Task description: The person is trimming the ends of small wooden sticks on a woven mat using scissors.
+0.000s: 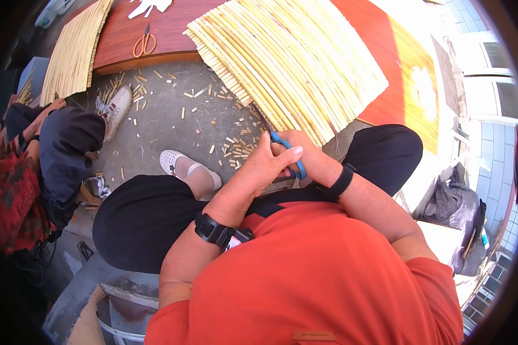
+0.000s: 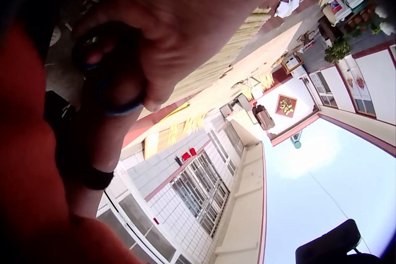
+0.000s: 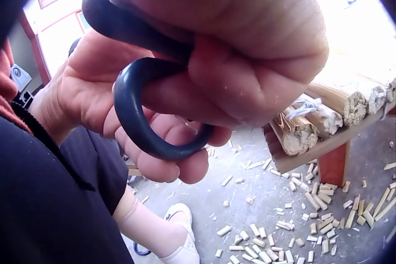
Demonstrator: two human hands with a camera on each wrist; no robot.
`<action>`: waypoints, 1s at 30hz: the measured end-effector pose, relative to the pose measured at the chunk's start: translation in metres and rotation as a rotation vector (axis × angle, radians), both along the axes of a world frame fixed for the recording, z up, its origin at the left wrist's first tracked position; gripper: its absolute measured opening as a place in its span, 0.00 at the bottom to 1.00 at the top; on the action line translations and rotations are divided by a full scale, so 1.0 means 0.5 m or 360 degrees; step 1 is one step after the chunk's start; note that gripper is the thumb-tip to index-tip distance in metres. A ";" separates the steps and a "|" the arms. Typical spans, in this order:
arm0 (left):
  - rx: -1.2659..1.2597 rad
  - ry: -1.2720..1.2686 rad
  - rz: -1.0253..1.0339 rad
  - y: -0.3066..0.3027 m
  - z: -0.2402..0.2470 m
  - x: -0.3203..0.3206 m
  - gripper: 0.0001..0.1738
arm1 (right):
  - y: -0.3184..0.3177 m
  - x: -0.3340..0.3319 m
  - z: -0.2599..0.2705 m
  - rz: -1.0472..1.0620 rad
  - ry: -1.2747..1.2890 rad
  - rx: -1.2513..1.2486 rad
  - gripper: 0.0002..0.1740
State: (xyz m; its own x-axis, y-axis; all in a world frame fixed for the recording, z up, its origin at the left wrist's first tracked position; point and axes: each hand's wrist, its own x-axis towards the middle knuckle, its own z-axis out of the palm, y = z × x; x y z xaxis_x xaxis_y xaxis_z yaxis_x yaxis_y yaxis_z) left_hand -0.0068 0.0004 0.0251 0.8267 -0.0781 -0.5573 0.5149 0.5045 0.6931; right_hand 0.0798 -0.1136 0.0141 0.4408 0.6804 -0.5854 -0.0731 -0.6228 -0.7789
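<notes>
Both hands meet in front of the lap on a pair of blue-handled scissors (image 1: 302, 168). My left hand (image 1: 261, 168) grips the handles from the left, its thumb lying across them. From the other side my right hand (image 1: 312, 154) holds the handles too. The right wrist view shows the dark blue loops (image 3: 131, 110) close up, with fingers through and under them. The blades point away from me, along the near-left edge of a large mat of pale reed stalks (image 1: 293, 63). Cut stalk ends (image 3: 301, 133) show at that edge; fingers hide part of the scissors.
The mat lies across a reddish wooden table (image 1: 172, 31). Orange-handled scissors (image 1: 144, 43) rest on the tabletop near another reed mat (image 1: 77, 49). Cut stalk pieces (image 1: 242, 144) litter the grey floor. Another person's leg and shoe (image 1: 118, 112) are at the left.
</notes>
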 end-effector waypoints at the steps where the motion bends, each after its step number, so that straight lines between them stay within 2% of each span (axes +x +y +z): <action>1: -0.0013 -0.0010 -0.0012 0.001 0.001 0.000 0.46 | 0.000 0.000 0.001 0.0000 -0.0001 0.0001 0.13; 7: -0.0017 0.0018 -0.0050 -0.001 0.001 -0.005 0.47 | -0.002 0.002 0.015 -0.0057 0.0111 -0.0012 0.12; 9: -0.0013 0.0049 -0.0089 0.004 0.007 -0.004 0.47 | -0.006 0.001 0.014 -0.0311 0.0358 0.0083 0.08; 10: 0.0020 0.0077 -0.0145 0.008 0.012 -0.002 0.46 | -0.003 0.003 0.017 -0.0312 0.0360 0.0082 0.08; 12: 0.0050 0.0111 -0.0206 0.014 0.007 -0.002 0.45 | 0.005 0.007 0.032 -0.0290 0.0368 -0.0134 0.13; 14: 0.0214 0.0178 0.0071 0.024 -0.008 0.001 0.42 | 0.008 0.017 0.070 -0.0237 0.0416 -0.0190 0.15; 15: 0.0236 0.0169 0.0153 0.036 -0.010 0.005 0.33 | 0.004 0.021 0.084 -0.0182 0.0461 -0.0246 0.19; 16: 0.0235 0.0175 0.0152 0.047 -0.012 0.008 0.33 | -0.008 0.023 0.091 -0.0183 0.0467 -0.0248 0.19; 18: 0.0171 0.0097 0.0337 0.066 -0.008 0.013 0.24 | -0.037 0.027 0.101 -0.0361 0.1064 0.0151 0.20; 19: 0.0039 0.0025 0.0471 0.067 0.004 0.017 0.15 | -0.047 0.028 0.106 -0.0257 0.1185 0.0357 0.22; 20: 0.0055 0.0031 0.0477 0.070 0.020 0.018 0.15 | -0.051 0.025 0.115 -0.0247 0.1195 0.0369 0.22; 22: -0.0198 -0.0407 0.0617 0.074 0.048 0.018 0.13 | -0.053 0.021 0.131 -0.0148 0.1332 0.0633 0.24; 23: -0.0187 -0.0419 0.0663 0.077 0.065 0.018 0.07 | -0.053 0.022 0.128 -0.0022 0.1275 0.0644 0.22; 26: -0.0157 -0.0575 0.0647 0.083 0.098 0.010 0.10 | -0.056 0.019 0.142 0.0035 0.1342 0.0706 0.23; 30: -0.0124 -0.0619 0.0694 0.090 0.136 0.002 0.07 | -0.045 0.021 0.173 0.0155 0.1301 0.0656 0.22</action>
